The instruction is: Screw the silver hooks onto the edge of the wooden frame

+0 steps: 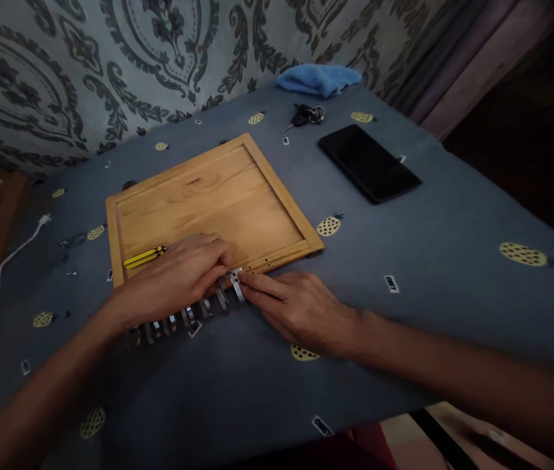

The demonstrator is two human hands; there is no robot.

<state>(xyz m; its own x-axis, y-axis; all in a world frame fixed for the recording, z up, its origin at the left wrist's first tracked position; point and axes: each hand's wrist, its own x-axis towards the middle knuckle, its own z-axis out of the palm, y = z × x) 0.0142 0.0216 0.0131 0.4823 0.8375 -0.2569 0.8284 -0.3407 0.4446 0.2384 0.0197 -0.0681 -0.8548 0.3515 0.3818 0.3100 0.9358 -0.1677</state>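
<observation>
Below centre, the right fingers (pixel 253 282) pinch a metal clip (pixel 238 288) just left of them, pointing down-frame off the wooden panel (pixel 193 196); left fingers (pixel 217 251) bunch beside it, their hold unclear.

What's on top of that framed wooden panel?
A yellow-and-black screwdriver lies on the framed wooden panel. The left hand reaches over its near part, and curved metal pieces sit along its near edge. Anything directly beneath that hand is covered.

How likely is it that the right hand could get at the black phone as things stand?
Probably yes: the black phone lies uncovered, with tablecloth between it and the right hand, though that hand would first have to leave the metal piece.
</observation>
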